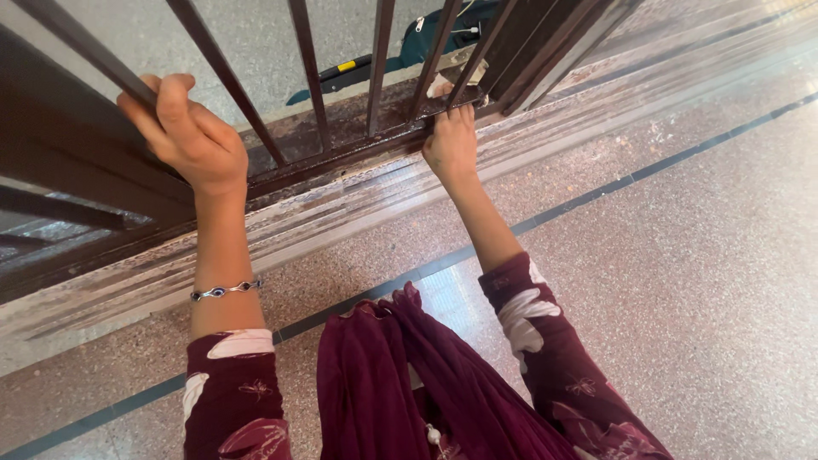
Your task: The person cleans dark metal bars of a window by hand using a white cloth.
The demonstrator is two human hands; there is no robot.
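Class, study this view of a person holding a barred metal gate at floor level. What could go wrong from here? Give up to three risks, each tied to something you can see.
1. The right hand reaches between the bars at the bottom rail; if the gate shifts, fingers could get pinched.
2. The left hand grips a bar; a jolt may strain it.
3. The hanging scarf could perhaps snag on the gate.

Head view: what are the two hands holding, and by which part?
The left hand grips an upright bar of the dark metal gate. The right hand rests its fingers on the gate's bottom rail; whether it grips is unclear.
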